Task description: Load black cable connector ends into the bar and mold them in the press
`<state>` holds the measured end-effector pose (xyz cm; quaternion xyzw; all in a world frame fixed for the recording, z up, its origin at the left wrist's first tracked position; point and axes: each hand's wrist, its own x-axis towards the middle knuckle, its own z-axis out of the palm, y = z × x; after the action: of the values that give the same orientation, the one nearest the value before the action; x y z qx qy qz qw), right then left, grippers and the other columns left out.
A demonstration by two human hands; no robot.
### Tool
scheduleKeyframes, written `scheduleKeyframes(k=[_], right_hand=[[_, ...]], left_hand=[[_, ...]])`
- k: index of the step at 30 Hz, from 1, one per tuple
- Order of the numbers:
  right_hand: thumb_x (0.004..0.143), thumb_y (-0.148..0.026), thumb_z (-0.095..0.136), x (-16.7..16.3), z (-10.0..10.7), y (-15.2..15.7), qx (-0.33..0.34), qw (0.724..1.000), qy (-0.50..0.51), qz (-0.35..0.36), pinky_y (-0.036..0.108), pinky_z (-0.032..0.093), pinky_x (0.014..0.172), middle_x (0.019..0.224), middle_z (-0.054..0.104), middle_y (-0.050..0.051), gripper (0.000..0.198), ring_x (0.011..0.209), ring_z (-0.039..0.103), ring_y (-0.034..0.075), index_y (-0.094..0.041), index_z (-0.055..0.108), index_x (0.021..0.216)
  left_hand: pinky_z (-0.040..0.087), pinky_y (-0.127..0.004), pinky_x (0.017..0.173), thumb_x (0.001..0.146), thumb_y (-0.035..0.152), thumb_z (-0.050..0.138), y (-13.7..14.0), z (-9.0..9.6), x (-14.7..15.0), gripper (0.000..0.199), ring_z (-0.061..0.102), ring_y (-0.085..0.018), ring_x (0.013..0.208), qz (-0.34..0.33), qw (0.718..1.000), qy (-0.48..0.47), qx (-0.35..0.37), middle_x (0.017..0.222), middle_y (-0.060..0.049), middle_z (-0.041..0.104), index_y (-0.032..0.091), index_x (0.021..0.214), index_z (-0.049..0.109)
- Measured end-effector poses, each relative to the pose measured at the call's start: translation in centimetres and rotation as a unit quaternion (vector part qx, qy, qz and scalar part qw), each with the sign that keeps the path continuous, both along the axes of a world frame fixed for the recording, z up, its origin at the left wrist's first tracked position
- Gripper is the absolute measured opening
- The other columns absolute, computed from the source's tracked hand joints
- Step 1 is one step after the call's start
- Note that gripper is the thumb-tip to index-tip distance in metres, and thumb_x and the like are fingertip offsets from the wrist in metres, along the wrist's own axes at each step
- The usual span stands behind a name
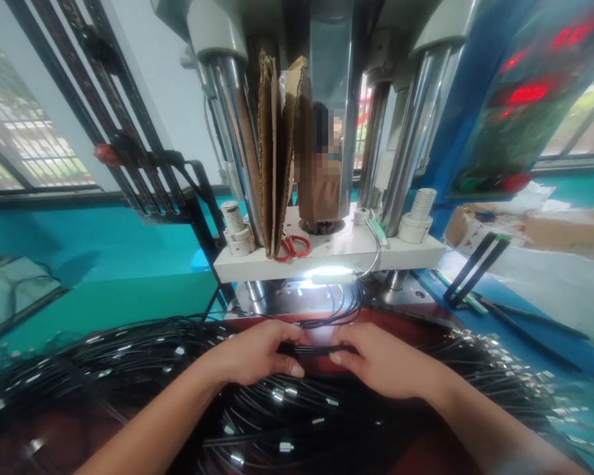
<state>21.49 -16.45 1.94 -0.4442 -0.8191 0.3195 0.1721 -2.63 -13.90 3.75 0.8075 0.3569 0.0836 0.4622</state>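
Between my two hands runs a short bundle of thin black cables (317,350), held roughly level in front of the press. My left hand (257,353) is closed around its left end, the thumb lying along the lower side. At the right end, the thumb and fingers of my right hand (371,356) pinch the same bundle. Looped cables (344,316) rise just behind, toward the lit opening of the press. Below and around my wrists lies a large heap of black cables (257,422) with small silvery metal plugs. My curled fingertips are partly hidden.
The white press plate (257,264) spans the space ahead, with a glowing lamp (329,275) beneath its front edge. Red-handled scissors (293,247) and cardboard sheets (274,158) stand on it. At right are a black slotted stand (478,270), tweezers-like tools (534,323) and a control panel (519,112).
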Motion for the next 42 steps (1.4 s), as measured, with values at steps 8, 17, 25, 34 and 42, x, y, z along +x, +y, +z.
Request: scheduleKeyframes(k=[8, 17, 25, 34, 42], right_hand=[[0.084, -0.036, 0.059, -0.2, 0.5, 0.0, -0.087, 0.995, 0.014, 0.050, 0.027, 0.043, 0.070, 0.086, 0.072, 0.002, 0.024, 0.075, 0.061, 0.020, -0.022, 0.072, 0.098], [0.077, -0.035, 0.065, -0.2, 0.1, 0.0, -0.090, 0.995, 0.005, 0.035, 0.024, 0.041, 0.060, 0.081, 0.070, 0.001, 0.022, 0.068, 0.060, 0.017, -0.020, 0.072, 0.091], [0.077, -0.034, 0.065, -0.2, -0.5, 0.0, -0.073, 0.997, 0.000, 0.034, 0.021, 0.037, 0.055, 0.074, 0.066, -0.001, 0.018, 0.062, 0.057, 0.014, -0.017, 0.068, 0.082], [0.083, -0.029, 0.058, -0.2, 0.6, -0.5, 0.018, 0.999, -0.003, 0.030, 0.024, 0.041, 0.064, 0.086, 0.066, 0.002, 0.012, 0.080, 0.059, 0.018, -0.019, 0.064, 0.084], [0.087, -0.023, 0.053, -0.4, 1.5, -0.7, 0.018, 0.998, 0.012, 0.052, 0.028, 0.044, 0.074, 0.092, 0.069, 0.004, 0.016, 0.082, 0.061, 0.019, -0.018, 0.065, 0.095]], left_hand=[[0.042, -0.022, 0.072, 0.077, 0.026, 0.067, -0.1, -0.4, 0.4, 0.014, 0.057, -0.014, 0.077, 0.020, 0.999, -0.037, -0.014, 0.084, 0.003, 0.065, 0.020, 0.089, 0.067], [0.041, -0.023, 0.068, 0.078, 0.024, 0.064, 0.0, -0.6, 0.4, 0.014, 0.056, -0.014, 0.075, 0.053, 0.998, -0.038, -0.014, 0.082, 0.002, 0.065, 0.019, 0.091, 0.066], [0.041, -0.023, 0.066, 0.078, 0.023, 0.064, 0.2, -1.3, 0.3, 0.013, 0.056, -0.014, 0.074, 0.081, 0.994, -0.058, -0.044, 0.080, 0.001, 0.065, 0.017, 0.089, 0.064], [0.042, -0.025, 0.073, 0.075, 0.028, 0.071, 0.3, 0.7, -0.5, 0.024, 0.057, -0.016, 0.083, -0.011, 1.000, -0.014, -0.016, 0.090, 0.001, 0.065, 0.020, 0.097, 0.064], [0.043, -0.024, 0.074, 0.070, 0.023, 0.076, 0.1, 1.2, -0.9, 0.030, 0.056, -0.016, 0.083, -0.054, 0.998, -0.005, -0.003, 0.090, 0.003, 0.063, 0.021, 0.098, 0.063]])
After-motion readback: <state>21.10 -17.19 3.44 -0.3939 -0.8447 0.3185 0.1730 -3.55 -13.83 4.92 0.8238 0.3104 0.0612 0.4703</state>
